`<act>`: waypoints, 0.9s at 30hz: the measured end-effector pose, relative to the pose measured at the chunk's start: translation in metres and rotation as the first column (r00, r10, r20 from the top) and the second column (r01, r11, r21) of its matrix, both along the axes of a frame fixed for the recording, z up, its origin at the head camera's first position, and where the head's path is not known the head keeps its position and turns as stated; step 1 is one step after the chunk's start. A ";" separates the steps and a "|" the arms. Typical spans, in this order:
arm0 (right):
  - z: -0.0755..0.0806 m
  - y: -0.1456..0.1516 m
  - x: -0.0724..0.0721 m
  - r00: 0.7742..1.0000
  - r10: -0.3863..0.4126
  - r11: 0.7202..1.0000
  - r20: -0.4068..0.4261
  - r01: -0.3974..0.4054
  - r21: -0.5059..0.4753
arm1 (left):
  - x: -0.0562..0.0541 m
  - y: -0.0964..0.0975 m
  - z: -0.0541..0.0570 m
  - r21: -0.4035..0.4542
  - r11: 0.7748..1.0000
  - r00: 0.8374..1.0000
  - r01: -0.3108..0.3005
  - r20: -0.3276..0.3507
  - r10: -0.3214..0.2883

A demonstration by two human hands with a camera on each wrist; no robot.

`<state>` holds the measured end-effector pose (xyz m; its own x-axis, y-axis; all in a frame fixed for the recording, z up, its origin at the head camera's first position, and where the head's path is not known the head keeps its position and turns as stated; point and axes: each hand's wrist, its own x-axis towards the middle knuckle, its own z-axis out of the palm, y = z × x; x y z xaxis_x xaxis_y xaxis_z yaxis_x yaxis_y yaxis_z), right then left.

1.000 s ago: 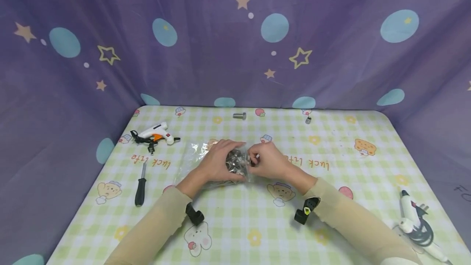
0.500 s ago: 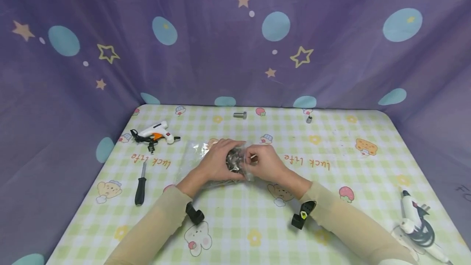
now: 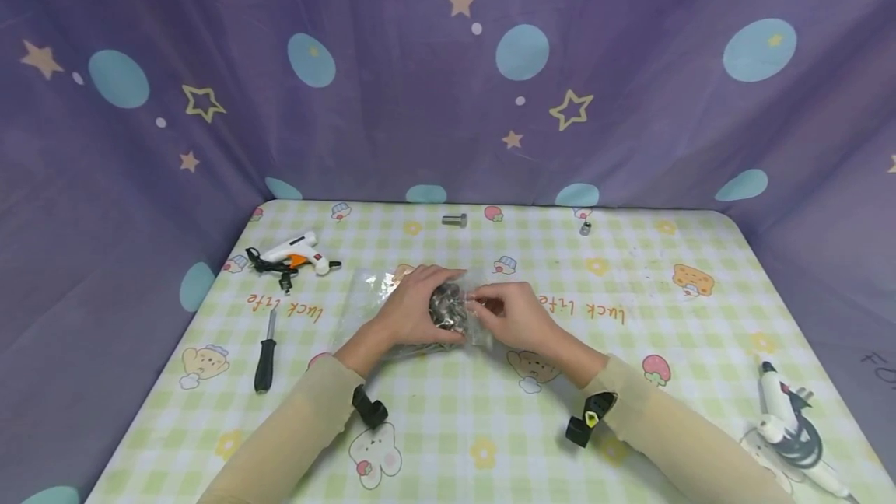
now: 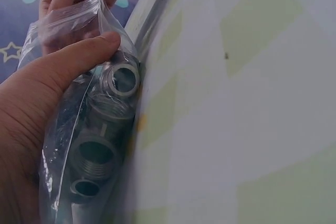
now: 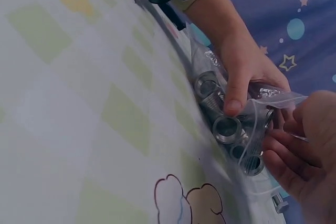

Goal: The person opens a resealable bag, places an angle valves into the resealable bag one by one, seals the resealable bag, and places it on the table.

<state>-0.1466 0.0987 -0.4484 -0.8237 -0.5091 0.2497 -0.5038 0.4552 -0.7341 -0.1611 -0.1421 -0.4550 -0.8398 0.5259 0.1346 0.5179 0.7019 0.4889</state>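
Note:
A clear zip bag (image 3: 355,309) lies on the table in the middle of the head view, filled with shiny threaded metal fittings (image 3: 448,306). My left hand (image 3: 413,313) grips the bag from its left side, thumb and fingers spread round the bulge of fittings. In the left wrist view, the thumb presses over the plastic near the zip strip (image 4: 68,17), and ring-shaped fitting ends show below it. My right hand (image 3: 521,319) pinches the bag's mouth edge at the right end, fingers bent. Several hollow fittings (image 5: 227,139) show through the plastic in the right wrist view.
At the left are a white glue gun (image 3: 294,251) with a black cord and a black-handled screwdriver (image 3: 266,364). A bolt (image 3: 455,220) and a small metal piece (image 3: 585,229) lie along the back. A white corded tool (image 3: 791,426) lies front right.
My right hand's fingers have shifted and regripped along the bag's mouth, drawing slightly back to the right. The left hand and the bag have stayed in place.

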 end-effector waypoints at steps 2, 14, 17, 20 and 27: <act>0.002 0.003 0.003 0.999 0.008 1.000 0.042 -0.007 -0.014 | 0.000 0.001 0.000 -0.009 1.000 1.000 -0.003 0.000 0.003; 0.007 0.021 0.027 0.975 0.024 0.995 0.222 -0.045 0.089 | -0.001 0.003 0.000 -0.068 0.998 1.000 -0.013 -0.014 0.012; 0.007 0.020 0.030 0.970 0.036 0.992 0.241 -0.064 0.110 | -0.002 0.004 0.001 -0.084 0.996 1.000 -0.020 -0.014 0.019; 0.004 0.018 0.032 0.969 0.038 0.993 0.244 -0.064 0.101 | -0.002 0.005 0.001 -0.085 0.996 1.000 -0.019 -0.022 0.017; -0.004 0.013 0.036 0.974 0.008 1.000 0.227 -0.012 0.020 | -0.002 0.003 0.002 -0.087 0.996 1.000 0.016 -0.014 -0.017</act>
<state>-0.1110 0.1119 -0.4522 -0.8525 -0.5208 0.0462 -0.3301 0.4676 -0.8200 -0.1632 -0.1389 -0.4535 -0.8294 0.5497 0.0996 0.5361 0.7331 0.4185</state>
